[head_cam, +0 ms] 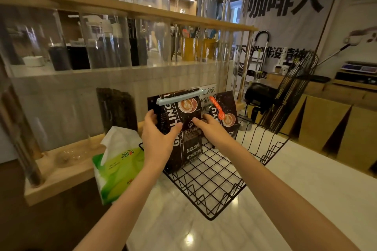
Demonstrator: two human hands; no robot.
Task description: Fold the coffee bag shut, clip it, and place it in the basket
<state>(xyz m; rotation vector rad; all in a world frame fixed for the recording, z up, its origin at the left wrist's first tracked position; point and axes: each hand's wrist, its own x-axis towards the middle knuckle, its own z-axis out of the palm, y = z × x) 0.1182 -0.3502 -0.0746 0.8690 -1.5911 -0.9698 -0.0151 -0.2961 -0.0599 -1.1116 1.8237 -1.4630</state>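
A black coffee bag [187,149] stands upright at the left end of the black wire basket [214,187], its folded top held by a long pale blue clip [179,97]. My left hand [158,138] grips the bag's left side, thumb across its front. My right hand [212,128] presses on the bag's right side with fingers on its front. Behind it, further right in the basket, stands a second black coffee bag [229,116] shut with an orange clip [217,108].
A green and white tissue pack [117,165] stands just left of the basket on a wooden ledge. The basket sits on a white marble counter [306,199]. A tall wire rack [293,89] rises at the basket's far right. Glass tubes line the wall behind.
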